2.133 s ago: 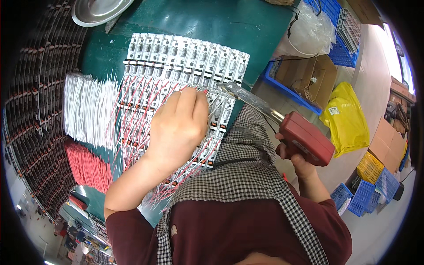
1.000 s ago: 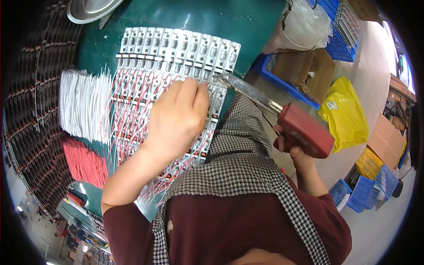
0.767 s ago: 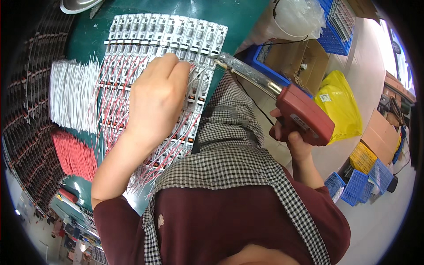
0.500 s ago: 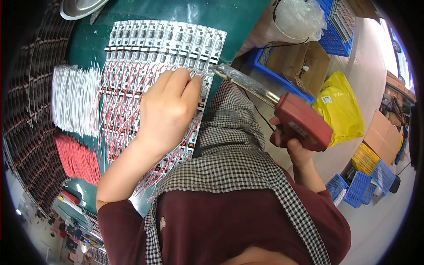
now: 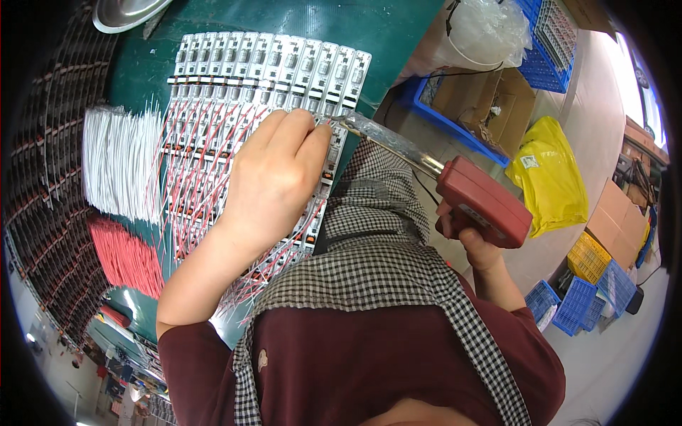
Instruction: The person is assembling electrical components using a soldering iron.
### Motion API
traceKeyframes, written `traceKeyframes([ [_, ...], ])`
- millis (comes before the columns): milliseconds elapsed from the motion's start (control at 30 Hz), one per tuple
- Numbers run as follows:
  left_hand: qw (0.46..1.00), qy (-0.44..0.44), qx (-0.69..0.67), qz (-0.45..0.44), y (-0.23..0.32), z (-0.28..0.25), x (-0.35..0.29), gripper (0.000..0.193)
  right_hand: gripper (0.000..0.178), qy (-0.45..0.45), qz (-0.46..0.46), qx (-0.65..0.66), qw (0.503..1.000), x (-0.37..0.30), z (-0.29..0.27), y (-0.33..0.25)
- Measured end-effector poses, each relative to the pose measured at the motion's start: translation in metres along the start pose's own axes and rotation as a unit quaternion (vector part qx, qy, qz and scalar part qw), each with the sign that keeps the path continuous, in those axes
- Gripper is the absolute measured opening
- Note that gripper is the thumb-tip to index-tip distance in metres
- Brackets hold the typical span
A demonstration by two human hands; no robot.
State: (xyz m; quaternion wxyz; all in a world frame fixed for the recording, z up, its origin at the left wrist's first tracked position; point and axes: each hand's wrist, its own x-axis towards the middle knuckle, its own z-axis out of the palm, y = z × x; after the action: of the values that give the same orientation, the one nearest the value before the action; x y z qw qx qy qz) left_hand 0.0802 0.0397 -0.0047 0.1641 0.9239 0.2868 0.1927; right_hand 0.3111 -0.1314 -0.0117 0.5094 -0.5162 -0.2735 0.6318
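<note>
Rows of white circuit boards (image 5: 245,53) lie side by side on the green table, with small dark parts and many thin red and white wires (image 5: 213,174) across them. My left hand (image 5: 273,174) is over the right-hand boards, fingers pinched together at their surface; what they hold is hidden beneath them. My right hand (image 5: 479,248) grips a red soldering gun (image 5: 490,202) by its handle, thumb below it. Its long metal barrel points left, and the tip meets the boards right beside my left fingertips.
Bundles of white wires (image 5: 121,163) and red wires (image 5: 128,255) lie left of the boards, beside a rack of dark strips (image 5: 50,142). A metal bowl (image 5: 128,14) stands at the far left. Right of the table are a blue crate (image 5: 462,131), an open carton (image 5: 511,106) and a yellow bag (image 5: 554,177).
My left hand has shifted slightly right, staying pinched at the boards. The soldering gun has moved a little left and down, its tip still by my left fingertips.
</note>
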Motion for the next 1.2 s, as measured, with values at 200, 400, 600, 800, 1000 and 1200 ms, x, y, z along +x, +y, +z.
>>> traceKeyframes([
  [200, 1.000, 0.009, 0.002, 0.000, 0.001, 0.000, 0.000, 0.023, 0.066, 0.016, -0.005, -0.144, 0.989, -0.006, -0.015, 0.011],
  [400, 1.000, -0.007, 0.013, -0.005, 0.003, -0.001, 0.002, 0.023, 0.067, 0.030, -0.052, -0.228, 0.972, -0.005, -0.008, 0.007],
  [600, 1.000, -0.007, 0.016, -0.005, 0.004, -0.002, 0.002, 0.023, 0.075, 0.030, -0.050, -0.174, 0.983, -0.002, -0.005, 0.005],
  [800, 1.000, -0.020, 0.019, -0.010, 0.005, -0.004, 0.002, 0.024, 0.074, 0.038, -0.050, -0.161, 0.985, 0.002, -0.001, 0.006],
  [1000, 0.999, -0.025, 0.033, -0.013, 0.007, -0.005, 0.002, 0.023, 0.075, 0.026, -0.076, -0.271, 0.959, -0.010, -0.017, 0.011],
  [1200, 0.998, -0.045, 0.042, -0.023, 0.011, -0.007, 0.004, 0.023, 0.076, 0.049, -0.017, -0.059, 0.997, -0.014, -0.012, 0.011],
])
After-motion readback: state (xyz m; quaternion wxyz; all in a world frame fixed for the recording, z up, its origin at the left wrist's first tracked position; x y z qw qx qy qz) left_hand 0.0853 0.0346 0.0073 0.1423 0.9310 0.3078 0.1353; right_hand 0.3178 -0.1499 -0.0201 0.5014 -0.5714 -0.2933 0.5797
